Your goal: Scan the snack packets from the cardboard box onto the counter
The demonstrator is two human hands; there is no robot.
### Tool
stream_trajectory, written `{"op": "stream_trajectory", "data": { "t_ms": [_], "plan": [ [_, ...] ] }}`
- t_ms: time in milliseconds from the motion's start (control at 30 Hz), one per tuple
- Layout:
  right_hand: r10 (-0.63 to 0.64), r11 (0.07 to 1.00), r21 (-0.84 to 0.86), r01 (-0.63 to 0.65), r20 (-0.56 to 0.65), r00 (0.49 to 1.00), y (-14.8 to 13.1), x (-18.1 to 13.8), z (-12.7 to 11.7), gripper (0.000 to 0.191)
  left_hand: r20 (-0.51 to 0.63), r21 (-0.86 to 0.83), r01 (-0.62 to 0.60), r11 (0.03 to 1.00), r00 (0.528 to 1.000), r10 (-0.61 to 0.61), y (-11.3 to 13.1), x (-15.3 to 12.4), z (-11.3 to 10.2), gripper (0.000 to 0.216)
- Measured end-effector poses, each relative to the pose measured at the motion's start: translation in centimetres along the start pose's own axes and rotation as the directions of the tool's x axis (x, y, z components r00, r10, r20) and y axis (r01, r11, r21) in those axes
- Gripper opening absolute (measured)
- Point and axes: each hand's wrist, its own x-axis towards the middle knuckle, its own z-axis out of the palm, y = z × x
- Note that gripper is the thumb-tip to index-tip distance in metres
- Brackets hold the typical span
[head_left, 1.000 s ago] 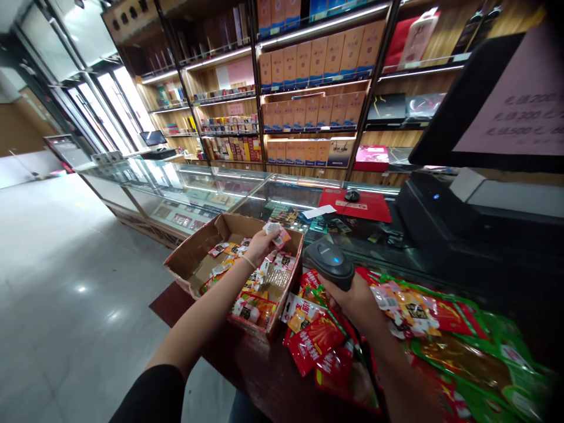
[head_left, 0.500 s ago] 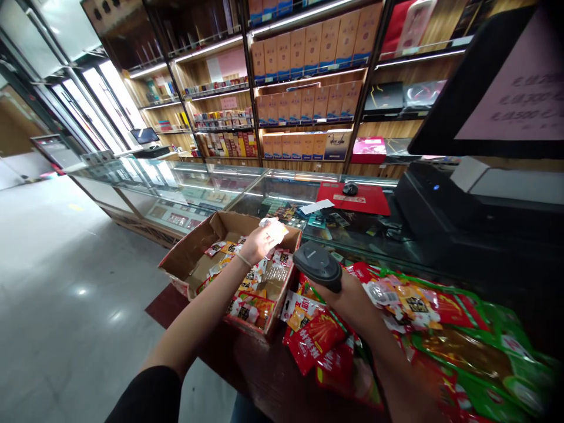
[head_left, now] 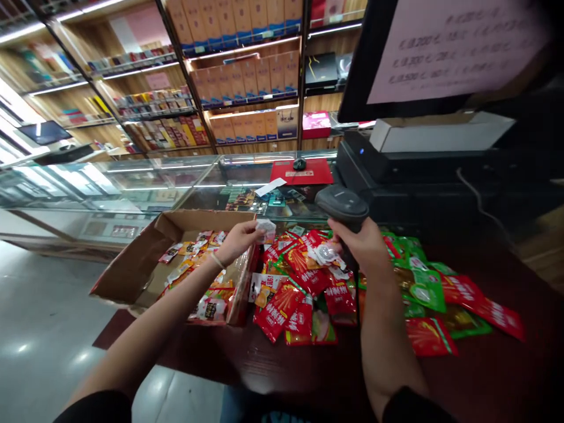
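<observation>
My left hand pinches a small whitish snack packet by its edge, above the right wall of the cardboard box. Inside that box lie several small white, orange and red snack packets. My right hand is wrapped around the handle of a black barcode scanner, its head pointing left towards the packet. Below the scanner spreads a pile of red snack bags, with a small white packet on top. Green snack bags lie right of my right wrist.
Behind the pile runs a glass display counter with a red mat and a mouse on it. A monitor and black machine stand at the right. The dark red tabletop shows nearest me.
The view has swung to the right. My left hand has brought its packet from over the box to the box's right edge. The scanner has been lifted and stays in my right hand.
</observation>
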Motion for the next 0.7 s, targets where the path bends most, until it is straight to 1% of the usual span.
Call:
{"op": "stream_trajectory", "data": {
  "t_ms": [33, 100, 167, 233, 300, 333, 400, 467, 500, 533, 600, 700],
  "plan": [
    [-0.022, 1.000, 0.012, 0.022, -0.016, 1.000, 0.0, 0.1, -0.6, 0.035, 0.069, 0.125, -0.053, 0.991, 0.997, 0.045, 0.5, 0.4, 1.0, 0.029],
    [-0.066, 0.997, 0.025, 0.067, -0.037, 0.997, 0.0, 0.2, -1.7, 0.034, 0.194, 0.310, -0.183, 0.933, 0.973, 0.126, 1.6, 1.5, 3.2, 0.025],
    [-0.100, 0.995, 0.024, 0.102, -0.054, 0.993, -0.2, 0.0, -2.4, 0.033, 0.298, 0.417, -0.313, 0.853, 0.934, 0.197, 2.4, 2.9, 5.7, 0.024],
    [-0.114, 0.993, 0.025, 0.116, -0.065, 0.991, -0.4, -0.1, -2.9, 0.032, 0.375, 0.487, -0.413, 0.769, 0.895, 0.243, 2.7, 4.3, 8.5, 0.026],
    [-0.122, 0.992, 0.031, 0.125, -0.081, 0.989, -0.7, -0.2, -3.4, 0.031, 0.427, 0.547, -0.460, 0.699, 0.872, 0.240, 2.6, 5.4, 10.9, 0.031],
    [-0.123, 0.991, 0.036, 0.126, -0.089, 0.988, -0.8, -0.2, -3.6, 0.031, 0.447, 0.577, -0.459, 0.676, 0.870, 0.210, 2.4, 5.9, 12.0, 0.033],
    [-0.115, 0.992, 0.043, 0.120, -0.106, 0.988, -1.0, -0.3, -4.0, 0.031, 0.487, 0.626, -0.427, 0.652, 0.868, 0.101, 1.9, 6.4, 13.4, 0.039],
    [-0.103, 0.993, 0.050, 0.109, -0.116, 0.988, -1.1, -0.3, -4.2, 0.031, 0.504, 0.650, -0.380, 0.658, 0.864, 0.001, 1.4, 6.7, 13.7, 0.046],
    [-0.099, 0.993, 0.053, 0.106, -0.118, 0.988, -1.1, -0.3, -4.3, 0.030, 0.502, 0.645, -0.361, 0.673, 0.865, -0.017, 1.3, 6.8, 13.6, 0.048],
    [-0.095, 0.993, 0.057, 0.102, -0.115, 0.989, -1.2, -0.4, -4.3, 0.030, 0.492, 0.629, -0.348, 0.695, 0.870, -0.010, 1.3, 6.8, 13.1, 0.050],
    [-0.093, 0.993, 0.065, 0.100, -0.103, 0.990, -1.2, -0.5, -4.2, 0.030, 0.436, 0.577, -0.319, 0.752, 0.899, 0.046, 1.5, 6.7, 11.7, 0.051],
    [-0.115, 0.990, 0.066, 0.121, -0.079, 0.990, -1.3, -0.7, -3.7, 0.032, 0.301, 0.482, -0.254, 0.839, 0.947, 0.114, 2.2, 6.2, 8.3, 0.042]
  ]
}}
